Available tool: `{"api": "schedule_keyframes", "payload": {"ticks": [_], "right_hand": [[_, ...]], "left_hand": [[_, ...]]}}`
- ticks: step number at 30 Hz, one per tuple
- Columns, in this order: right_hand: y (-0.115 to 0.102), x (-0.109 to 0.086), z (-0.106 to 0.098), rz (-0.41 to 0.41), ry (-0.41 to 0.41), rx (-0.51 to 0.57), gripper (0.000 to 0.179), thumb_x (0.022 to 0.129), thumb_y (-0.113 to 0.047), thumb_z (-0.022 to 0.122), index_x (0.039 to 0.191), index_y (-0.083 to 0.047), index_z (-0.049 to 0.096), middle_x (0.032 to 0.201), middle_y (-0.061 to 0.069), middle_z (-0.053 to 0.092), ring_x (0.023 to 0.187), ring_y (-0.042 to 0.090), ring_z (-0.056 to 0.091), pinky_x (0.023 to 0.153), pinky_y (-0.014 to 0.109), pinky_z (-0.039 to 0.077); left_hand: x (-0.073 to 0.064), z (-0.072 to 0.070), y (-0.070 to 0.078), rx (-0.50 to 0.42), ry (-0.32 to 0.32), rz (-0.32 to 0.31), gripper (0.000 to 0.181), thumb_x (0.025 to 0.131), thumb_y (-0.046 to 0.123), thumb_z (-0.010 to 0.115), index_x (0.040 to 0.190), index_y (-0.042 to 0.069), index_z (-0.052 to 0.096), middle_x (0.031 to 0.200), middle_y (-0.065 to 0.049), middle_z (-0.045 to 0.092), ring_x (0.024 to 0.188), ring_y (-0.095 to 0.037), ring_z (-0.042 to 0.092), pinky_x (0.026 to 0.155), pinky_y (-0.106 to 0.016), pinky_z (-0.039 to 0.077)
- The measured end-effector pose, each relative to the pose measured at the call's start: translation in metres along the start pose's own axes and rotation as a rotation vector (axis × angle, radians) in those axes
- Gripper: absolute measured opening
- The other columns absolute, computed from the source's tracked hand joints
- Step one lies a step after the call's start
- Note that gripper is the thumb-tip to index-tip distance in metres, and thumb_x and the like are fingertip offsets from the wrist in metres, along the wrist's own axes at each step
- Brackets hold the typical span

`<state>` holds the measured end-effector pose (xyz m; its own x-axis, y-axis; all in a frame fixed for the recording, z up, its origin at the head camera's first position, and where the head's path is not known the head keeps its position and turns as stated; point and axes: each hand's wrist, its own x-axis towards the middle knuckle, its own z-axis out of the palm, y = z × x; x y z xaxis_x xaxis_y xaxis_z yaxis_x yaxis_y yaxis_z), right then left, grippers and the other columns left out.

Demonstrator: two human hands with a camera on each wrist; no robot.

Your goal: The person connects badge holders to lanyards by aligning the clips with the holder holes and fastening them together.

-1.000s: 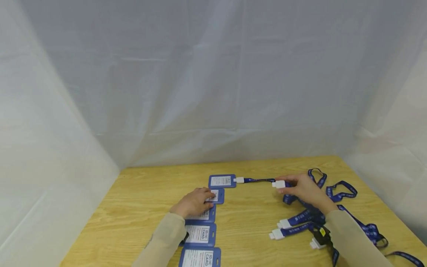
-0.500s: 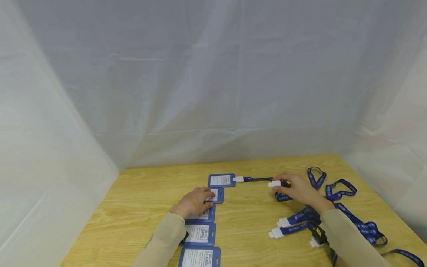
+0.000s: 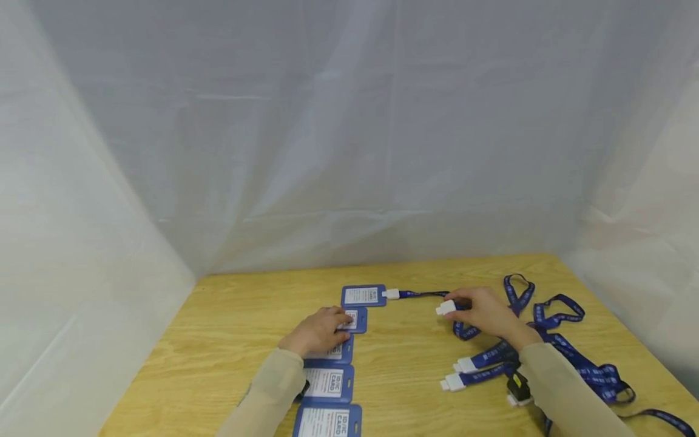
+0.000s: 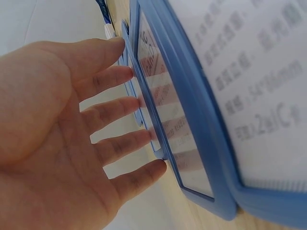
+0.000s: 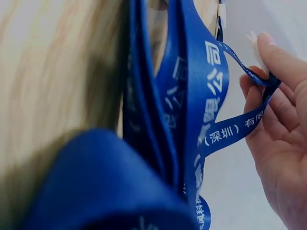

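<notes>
My left hand [image 3: 315,332] rests with extended fingers on a blue ID card holder [image 3: 359,320], the second from the back in a column. In the left wrist view the fingers of that left hand [image 4: 53,124] are spread and nearly straight, their tips touching a holder's front. My right hand [image 3: 488,312] pinches a lanyard by its white plastic clip [image 3: 445,308], holding it right of the holders. In the right wrist view the blue printed strap [image 5: 235,132] of this lanyard loops past the thumb and fingers; the clip is mostly hidden there.
At the back, one holder [image 3: 364,295] has a lanyard's white clip [image 3: 391,294] at its slot end. More holders [image 3: 327,383] lie nearer on the wooden table [image 3: 229,340]. Several blue lanyards [image 3: 590,370] lie tangled at the right. White sheeting [image 3: 349,152] encloses the table.
My right hand has shifted a little to the left, then slightly nearer, carrying the lanyard's white clip away from the back strap. My left hand stays on the holders.
</notes>
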<state>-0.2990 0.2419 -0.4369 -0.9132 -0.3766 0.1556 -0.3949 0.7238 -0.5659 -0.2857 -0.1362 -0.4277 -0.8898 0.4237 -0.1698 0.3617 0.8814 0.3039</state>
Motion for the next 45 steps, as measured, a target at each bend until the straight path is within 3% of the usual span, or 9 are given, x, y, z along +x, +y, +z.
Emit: {"api": "schedule_keyframes", "payload": {"ticks": [7, 14, 20, 30, 33, 37, 45], "right_hand": [[-0.001, 0.005, 0.003, 0.042, -0.018, -0.014, 0.045, 0.088, -0.034, 0.079, 0.124, -0.008, 0.07, 0.111, 0.008, 0.074, 0.092, 0.018, 0.069, 0.072, 0.036, 0.059], [-0.01, 0.007, 0.005, 0.044, -0.013, -0.044, 0.04, 0.09, -0.029, 0.077, 0.122, -0.005, 0.07, 0.111, 0.01, 0.075, 0.097, 0.026, 0.071, 0.08, 0.043, 0.061], [-0.012, 0.01, 0.012, 0.07, -0.049, -0.037, 0.039, 0.093, -0.028, 0.075, 0.122, -0.002, 0.068, 0.112, 0.014, 0.074, 0.101, 0.028, 0.071, 0.082, 0.042, 0.061], [-0.011, 0.011, 0.017, 0.026, -0.029, -0.066, 0.036, 0.093, -0.027, 0.074, 0.12, -0.003, 0.07, 0.107, 0.007, 0.072, 0.096, 0.023, 0.07, 0.078, 0.039, 0.061], [-0.012, 0.011, 0.018, 0.016, -0.008, -0.073, 0.036, 0.092, -0.028, 0.076, 0.118, -0.003, 0.072, 0.102, 0.003, 0.07, 0.089, 0.019, 0.066, 0.072, 0.035, 0.059], [-0.014, 0.013, 0.018, 0.057, 0.009, -0.064, 0.035, 0.089, -0.028, 0.078, 0.115, -0.005, 0.073, 0.093, -0.002, 0.068, 0.077, 0.01, 0.059, 0.064, 0.028, 0.052], [-0.016, 0.014, 0.022, 0.084, 0.015, -0.049, 0.034, 0.086, -0.026, 0.082, 0.111, -0.005, 0.074, 0.089, -0.002, 0.071, 0.078, 0.009, 0.063, 0.067, 0.03, 0.056]], "left_hand": [[0.001, 0.001, 0.001, -0.01, -0.002, -0.009, 0.043, 0.101, 0.032, 0.061, 0.142, 0.016, 0.059, 0.154, -0.01, 0.047, 0.144, -0.034, 0.041, 0.117, -0.057, 0.037], [0.002, 0.002, 0.003, 0.001, 0.001, -0.003, 0.045, 0.101, 0.032, 0.061, 0.143, 0.016, 0.058, 0.155, -0.01, 0.046, 0.145, -0.034, 0.04, 0.117, -0.057, 0.037], [0.0, 0.003, 0.003, 0.009, -0.004, -0.002, 0.045, 0.101, 0.034, 0.061, 0.144, 0.018, 0.057, 0.157, -0.008, 0.044, 0.146, -0.034, 0.038, 0.117, -0.058, 0.037], [-0.001, 0.005, 0.007, 0.029, -0.004, 0.019, 0.045, 0.101, 0.034, 0.062, 0.142, 0.018, 0.059, 0.154, -0.007, 0.048, 0.145, -0.032, 0.04, 0.116, -0.057, 0.037], [-0.001, 0.005, 0.008, 0.036, 0.0, 0.018, 0.045, 0.101, 0.035, 0.062, 0.143, 0.018, 0.058, 0.154, -0.007, 0.048, 0.145, -0.032, 0.041, 0.116, -0.057, 0.038], [0.0, 0.006, 0.01, 0.041, 0.002, 0.01, 0.046, 0.101, 0.036, 0.062, 0.143, 0.018, 0.058, 0.155, -0.007, 0.047, 0.145, -0.032, 0.04, 0.117, -0.057, 0.037], [0.002, 0.007, 0.011, 0.049, -0.011, 0.008, 0.048, 0.102, 0.036, 0.06, 0.147, 0.023, 0.054, 0.158, -0.006, 0.043, 0.147, -0.032, 0.037, 0.118, -0.058, 0.034]]}}
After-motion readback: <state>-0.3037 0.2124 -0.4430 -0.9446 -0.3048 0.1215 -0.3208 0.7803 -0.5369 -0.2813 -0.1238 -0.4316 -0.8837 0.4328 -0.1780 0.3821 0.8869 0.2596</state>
